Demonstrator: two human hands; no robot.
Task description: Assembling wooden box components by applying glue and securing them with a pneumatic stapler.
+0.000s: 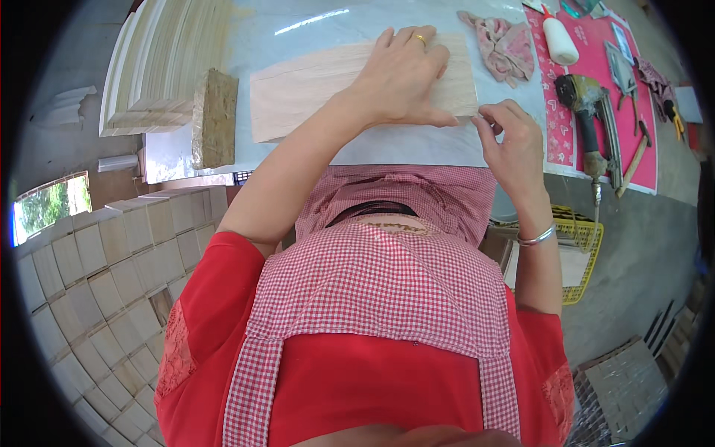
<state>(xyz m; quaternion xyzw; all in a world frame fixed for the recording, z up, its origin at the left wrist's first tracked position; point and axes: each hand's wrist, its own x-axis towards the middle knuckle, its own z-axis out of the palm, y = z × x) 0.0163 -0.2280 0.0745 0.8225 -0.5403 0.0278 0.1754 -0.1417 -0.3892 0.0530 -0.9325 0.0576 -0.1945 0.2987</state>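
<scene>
Wooden board (309,89) lies under the spread left hand (402,78), beside the curled right hand (515,141), grip unclear.

A pale oblong wooden board (309,93) (finely grained) lies flat on the whitish tabletop (417,150).

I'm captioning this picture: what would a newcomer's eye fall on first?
Probably the left hand, spread over a pale wooden board on the table, the right hand by its near right corner. Next, the bright pink mat at right, bearing a gun-shaped tool. Tall stacked boards stand at left.
</scene>
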